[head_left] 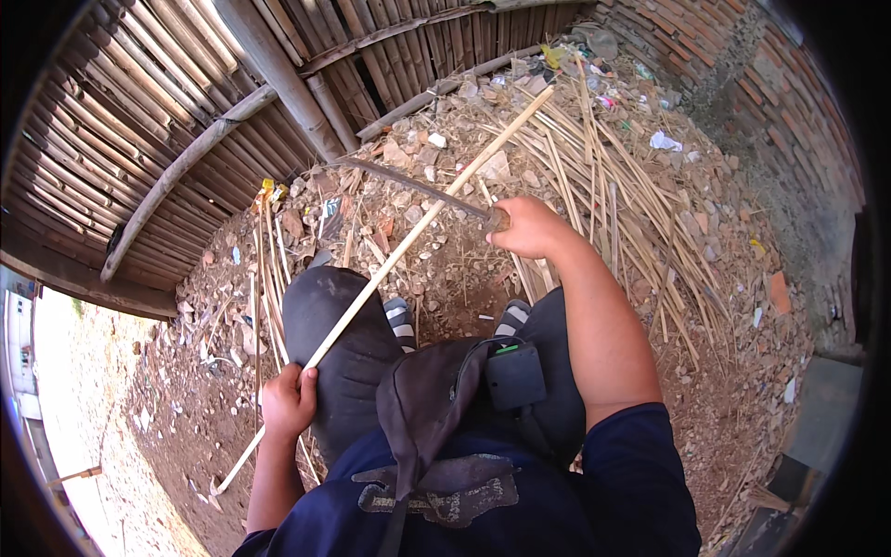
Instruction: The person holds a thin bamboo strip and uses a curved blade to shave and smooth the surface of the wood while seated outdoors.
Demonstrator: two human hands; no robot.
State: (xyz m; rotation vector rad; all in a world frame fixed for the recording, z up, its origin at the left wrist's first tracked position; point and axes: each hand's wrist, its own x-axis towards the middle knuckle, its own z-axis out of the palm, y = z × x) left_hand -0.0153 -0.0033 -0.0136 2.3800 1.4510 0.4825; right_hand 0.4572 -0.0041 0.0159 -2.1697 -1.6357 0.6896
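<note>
Your left hand closes around the long bamboo strip low on the left; your right hand grips a dark blade at centre. That strip looks light, stiff, springy and splintery; hold it near the cut.

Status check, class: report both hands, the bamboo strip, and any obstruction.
Left hand shut on bamboo strip by the knee. Right hand shut on long blade, laid across the strip. Nothing blocking.
</note>
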